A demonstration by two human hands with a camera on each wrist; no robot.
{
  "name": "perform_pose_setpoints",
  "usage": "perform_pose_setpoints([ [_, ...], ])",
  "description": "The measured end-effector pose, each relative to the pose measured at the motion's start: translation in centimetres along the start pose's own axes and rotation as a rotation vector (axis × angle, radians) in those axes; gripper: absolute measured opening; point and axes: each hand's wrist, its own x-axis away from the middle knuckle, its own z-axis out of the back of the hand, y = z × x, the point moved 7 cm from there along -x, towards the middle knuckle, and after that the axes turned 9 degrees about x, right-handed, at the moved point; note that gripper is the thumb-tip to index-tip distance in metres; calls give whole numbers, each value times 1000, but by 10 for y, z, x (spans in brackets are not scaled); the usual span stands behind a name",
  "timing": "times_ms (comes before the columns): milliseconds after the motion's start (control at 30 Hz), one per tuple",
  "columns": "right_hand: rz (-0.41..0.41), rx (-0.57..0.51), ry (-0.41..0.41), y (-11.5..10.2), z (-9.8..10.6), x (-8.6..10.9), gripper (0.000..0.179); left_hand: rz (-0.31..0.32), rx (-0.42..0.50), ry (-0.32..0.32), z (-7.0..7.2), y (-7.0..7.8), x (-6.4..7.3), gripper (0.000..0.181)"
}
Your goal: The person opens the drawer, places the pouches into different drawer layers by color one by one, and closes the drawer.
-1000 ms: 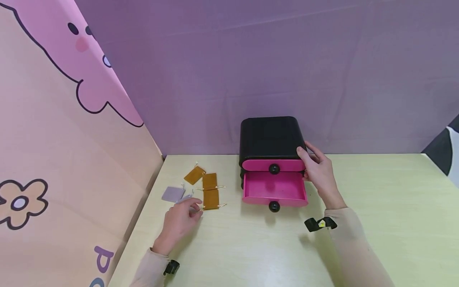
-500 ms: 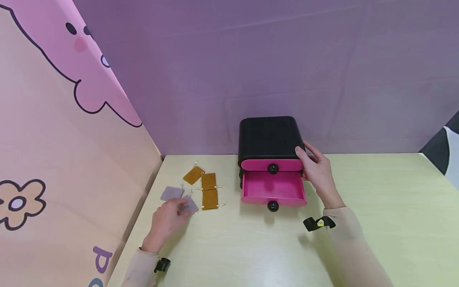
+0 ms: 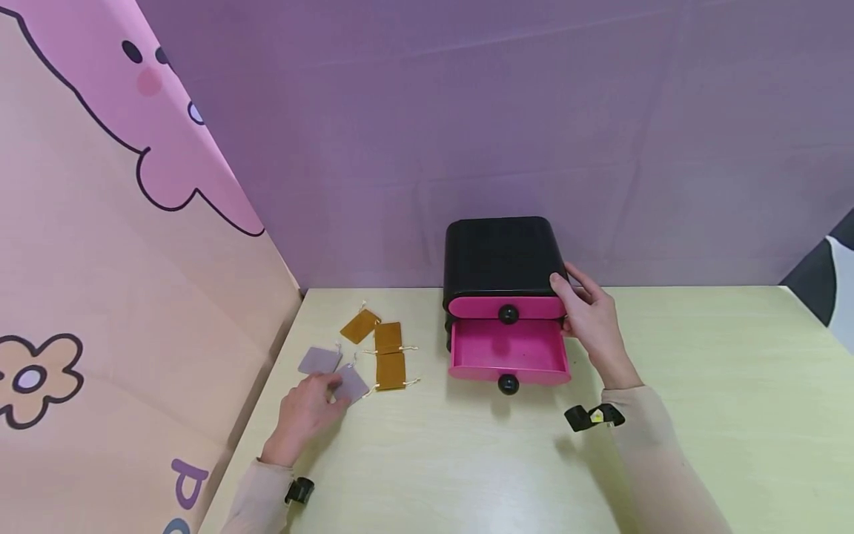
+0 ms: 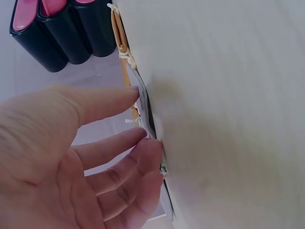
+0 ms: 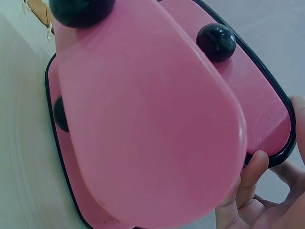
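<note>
Head view: gripping black drawer unit (image 3: 502,256) with right hand (image 3: 594,326); touching nearer lavender pouch (image 3: 351,386) on tabletop (image 3: 460,463) with left hand (image 3: 305,411), cannot tell if pinching; likely picking up, calling for firm fingertip hold.

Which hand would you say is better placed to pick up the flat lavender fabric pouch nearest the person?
Probably the left hand: its fingers are at that flat lavender fabric pouch, while the right hand grips the black-and-pink drawer cabinet, farther away from it.
</note>
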Motion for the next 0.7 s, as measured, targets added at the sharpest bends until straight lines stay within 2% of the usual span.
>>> perform_pose_setpoints([
  [267, -1, 6, 0, 0, 0, 1, 73, 17, -14, -27, 0, 1, 0, 28],
  [567, -6, 1, 2, -1, 1, 0, 73, 44, 24, -31, 1, -2, -3, 21],
  [700, -5, 5, 2, -1, 1, 0, 73, 31, 25, -32, 2, -4, -4, 13],
])
